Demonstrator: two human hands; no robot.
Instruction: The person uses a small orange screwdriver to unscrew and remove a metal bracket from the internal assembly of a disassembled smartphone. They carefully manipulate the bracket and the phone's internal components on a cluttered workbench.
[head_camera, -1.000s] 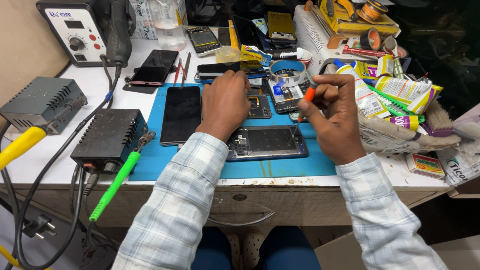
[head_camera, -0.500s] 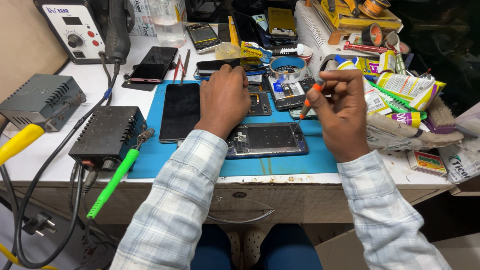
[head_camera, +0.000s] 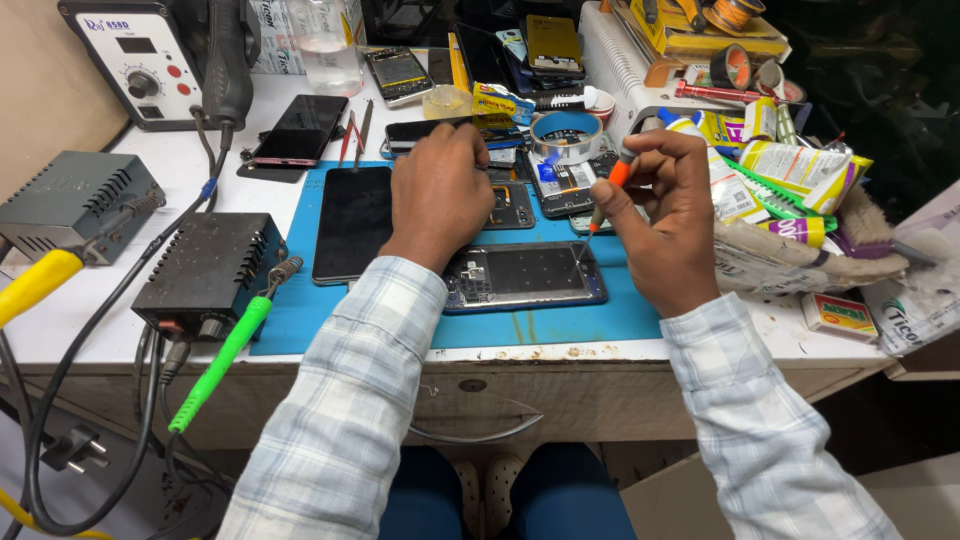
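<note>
While right hand (head_camera: 665, 225) pinches screwdriver (head_camera: 604, 205) (orange-tipped), opened phone (head_camera: 525, 275) beneath

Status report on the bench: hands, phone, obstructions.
Right hand pinching small screwdriver, tip at opened phone. Left hand resting beyond phone on blue mat. Nothing between tip and phone.

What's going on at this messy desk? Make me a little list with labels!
Place: white workbench with a blue mat
Left hand: resting on phone parts at the back of the mat
Right hand: holding a small orange-handled screwdriver, tip down at the opened phone
Beside it: black screen panel lying flat on the mat
Left side: black box, green-handled tool
</note>
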